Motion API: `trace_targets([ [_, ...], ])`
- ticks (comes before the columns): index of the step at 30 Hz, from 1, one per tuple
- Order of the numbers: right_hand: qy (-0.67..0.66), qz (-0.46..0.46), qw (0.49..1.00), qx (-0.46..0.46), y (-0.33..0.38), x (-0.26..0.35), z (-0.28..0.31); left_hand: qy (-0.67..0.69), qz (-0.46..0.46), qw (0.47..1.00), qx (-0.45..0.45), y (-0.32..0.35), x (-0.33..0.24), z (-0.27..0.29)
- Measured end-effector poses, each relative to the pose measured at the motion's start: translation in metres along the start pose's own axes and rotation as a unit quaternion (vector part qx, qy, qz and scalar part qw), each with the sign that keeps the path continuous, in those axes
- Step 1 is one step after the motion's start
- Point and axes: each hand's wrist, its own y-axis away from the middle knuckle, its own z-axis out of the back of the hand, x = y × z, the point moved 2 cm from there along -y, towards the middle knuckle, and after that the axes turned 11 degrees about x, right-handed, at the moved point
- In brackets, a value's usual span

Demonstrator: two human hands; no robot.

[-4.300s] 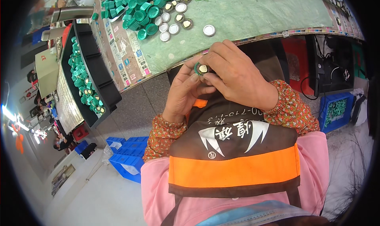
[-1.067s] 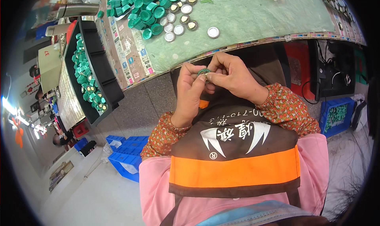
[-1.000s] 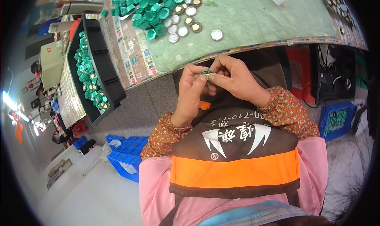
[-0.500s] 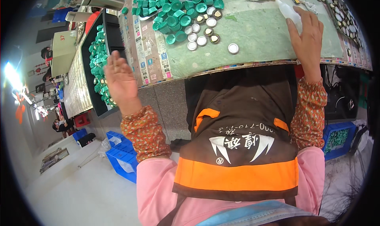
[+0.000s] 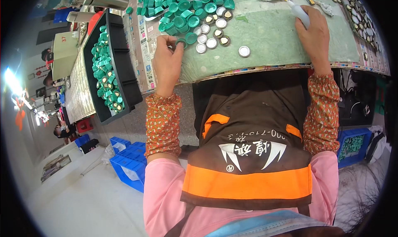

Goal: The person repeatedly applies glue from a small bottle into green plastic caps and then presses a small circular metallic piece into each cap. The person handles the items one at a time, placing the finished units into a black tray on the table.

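At the near edge of a heap of green fluted caps, my left hand is closed, thumb and fingers pinching a green cap. My right hand is wrapped around a white squeeze bottle with a narrow yellowish tip, tilted toward the far left. Between the hands lie several metal crown caps, some showing a silvery inside, others with a pale piece in the middle. One crown cap sits apart from the rest, nearer the table edge.
A black tray holding green caps, some with pale pieces, stands left of the table. More crown caps lie at far right. A steel flask is at far left. Blue crates stand on the floor.
My left hand has moved right, from over the black tray to the heap, and its open fingers have closed on a green cap. My right hand has shifted slightly left with the bottle.
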Motion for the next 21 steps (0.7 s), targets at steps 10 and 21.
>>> trace_targets([
  [10,-0.591,-0.151,0.747,0.265,0.055,0.131,0.013,0.432,0.045,0.896,0.093,0.057,-0.059,-0.021],
  [21,-0.617,-0.124,0.693,0.352,0.074,0.14,0.002,0.655,0.121,0.661,0.347,0.098,-0.082,-0.045],
])
